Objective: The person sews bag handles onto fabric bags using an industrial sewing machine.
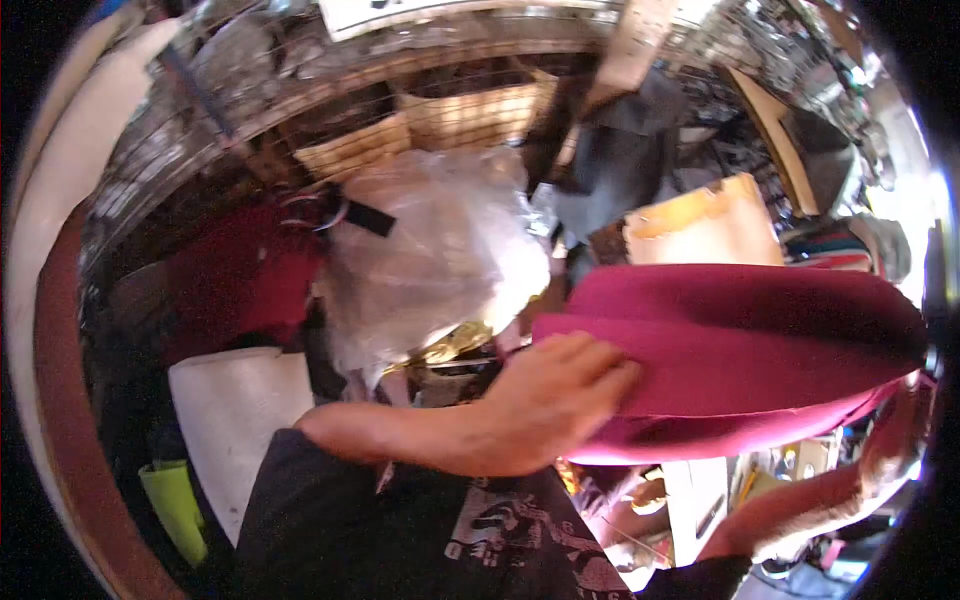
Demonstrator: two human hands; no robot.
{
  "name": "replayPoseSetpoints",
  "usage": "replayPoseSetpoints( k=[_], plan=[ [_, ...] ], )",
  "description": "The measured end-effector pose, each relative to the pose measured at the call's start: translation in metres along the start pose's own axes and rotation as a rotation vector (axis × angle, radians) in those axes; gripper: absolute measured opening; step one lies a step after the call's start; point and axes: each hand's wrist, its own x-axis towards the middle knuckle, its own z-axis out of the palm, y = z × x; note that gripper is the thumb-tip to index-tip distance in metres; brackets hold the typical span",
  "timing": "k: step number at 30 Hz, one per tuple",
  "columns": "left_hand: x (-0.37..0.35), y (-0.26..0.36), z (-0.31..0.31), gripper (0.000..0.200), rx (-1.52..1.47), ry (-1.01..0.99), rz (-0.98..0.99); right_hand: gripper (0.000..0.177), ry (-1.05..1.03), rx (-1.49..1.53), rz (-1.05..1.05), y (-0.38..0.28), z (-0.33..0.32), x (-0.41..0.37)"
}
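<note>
A large magenta sheet [740, 345], perhaps cloth or felt, stretches in folds across the right half of the head view. My left hand [560, 400] has its fingers curled over the sheet's near left end, slightly blurred. At the far right, my right hand [897, 425] grips the sheet's other end; glare and the dark rim of the view hide part of its fingers. Between my hands the sheet sags a little, its lower edge curving brightly lit.
A clear plastic bag [420, 260] with pale contents lies ahead. White rolled material [240, 400] and a yellow-green piece [175, 510] are at left. Dark red material [240, 270] lies behind them. A cream board [705, 225] and dark sheets [620, 160] stand beyond the magenta sheet.
</note>
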Motion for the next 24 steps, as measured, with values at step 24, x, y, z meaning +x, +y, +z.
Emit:
replayPoseSetpoints(
  k=[24],
  plan=[
    [-0.028,-0.028,0.047,0.038,-0.732,-0.418,0.025,0.04,-0.258,-0.08,0.035,-0.035,-0.05,-0.054]
  ],
)
